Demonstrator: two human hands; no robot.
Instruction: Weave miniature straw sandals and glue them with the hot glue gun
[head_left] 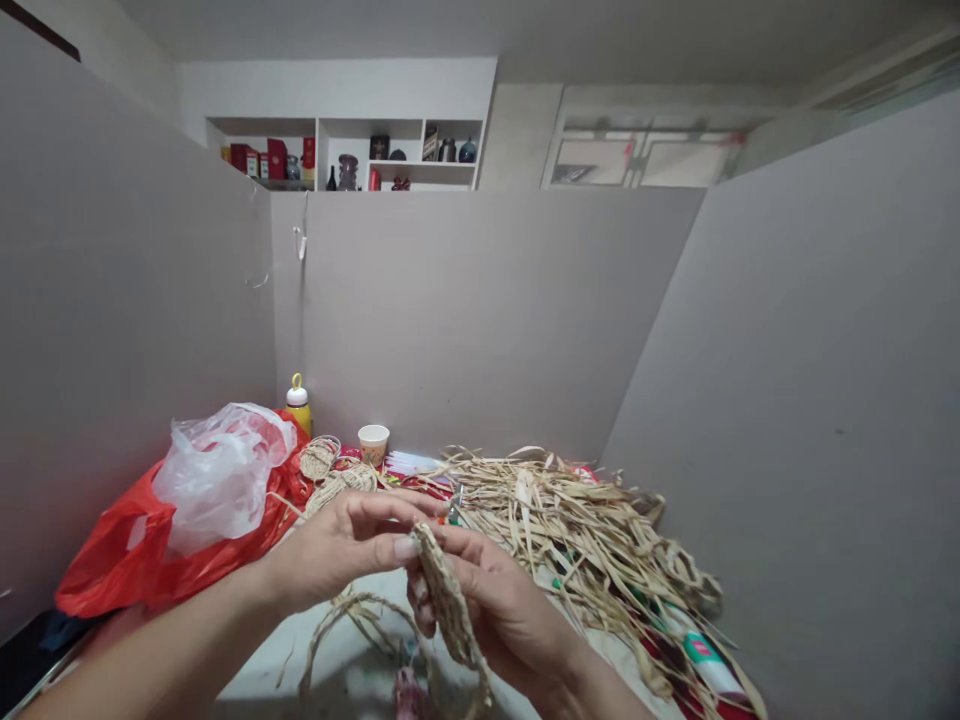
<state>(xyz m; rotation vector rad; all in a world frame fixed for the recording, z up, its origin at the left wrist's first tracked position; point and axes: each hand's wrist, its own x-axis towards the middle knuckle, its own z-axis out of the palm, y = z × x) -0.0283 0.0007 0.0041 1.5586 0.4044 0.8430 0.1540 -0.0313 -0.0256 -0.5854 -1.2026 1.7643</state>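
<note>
Table: pale top, mostly covered. Left side: red plastic bag with a clear plastic bag on top of it. Back edge: yellow bottle with white cap, paper cup, 2 small woven straw pieces beside the cup. Centre to right: big loose pile of dried straw strips. Tube at right, partly under the straw.
</note>
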